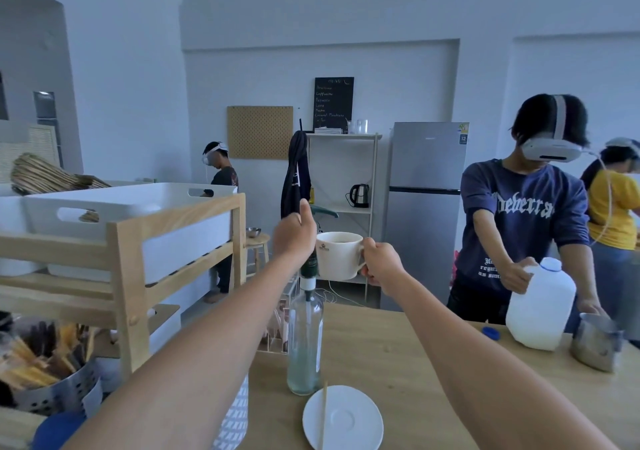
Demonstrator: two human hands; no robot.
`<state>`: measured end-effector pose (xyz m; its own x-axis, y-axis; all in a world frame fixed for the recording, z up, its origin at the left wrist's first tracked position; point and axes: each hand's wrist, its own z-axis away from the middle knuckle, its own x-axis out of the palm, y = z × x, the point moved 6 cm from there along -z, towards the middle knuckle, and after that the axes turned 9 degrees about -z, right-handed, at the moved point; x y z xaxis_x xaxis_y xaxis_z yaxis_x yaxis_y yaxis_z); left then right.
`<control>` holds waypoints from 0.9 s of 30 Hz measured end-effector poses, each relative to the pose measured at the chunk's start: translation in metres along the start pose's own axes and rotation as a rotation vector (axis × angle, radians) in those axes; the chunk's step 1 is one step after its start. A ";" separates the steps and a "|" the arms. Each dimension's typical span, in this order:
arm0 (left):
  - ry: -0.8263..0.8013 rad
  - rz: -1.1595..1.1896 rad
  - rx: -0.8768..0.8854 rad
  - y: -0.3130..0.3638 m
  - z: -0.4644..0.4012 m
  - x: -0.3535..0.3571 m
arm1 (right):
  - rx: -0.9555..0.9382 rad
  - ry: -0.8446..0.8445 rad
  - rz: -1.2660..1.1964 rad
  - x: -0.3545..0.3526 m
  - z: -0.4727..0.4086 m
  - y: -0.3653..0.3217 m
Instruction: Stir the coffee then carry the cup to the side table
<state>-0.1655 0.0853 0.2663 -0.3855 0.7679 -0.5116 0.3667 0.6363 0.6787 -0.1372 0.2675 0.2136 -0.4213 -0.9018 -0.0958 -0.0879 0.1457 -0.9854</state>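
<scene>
A white coffee cup [337,255] is held up in the air, well above the wooden table [398,356]. My right hand [381,264] grips its handle from the right. My left hand [296,233] rests against the cup's left side, fingers curled, thumb up. A little brown coffee shows at the rim. Below, near the table's front edge, a white saucer [346,418] lies bare with a thin wooden stir stick [323,415] across its left part.
A clear glass bottle [305,339] stands just under the cup. A wooden rack with white bins [131,221] fills the left. A person across the table holds a white jug [540,311] beside a steel pitcher [597,342]. A small round stool [258,242] stands behind.
</scene>
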 end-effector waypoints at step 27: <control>-0.503 -0.732 0.191 0.016 -0.089 0.063 | 0.010 -0.042 -0.035 0.016 -0.040 0.010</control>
<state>-0.2595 0.1369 0.2923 -0.1786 0.0802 -0.9806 0.3269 0.9449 0.0178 -0.1811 0.2708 0.2075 -0.3802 -0.9225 -0.0668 -0.0931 0.1100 -0.9896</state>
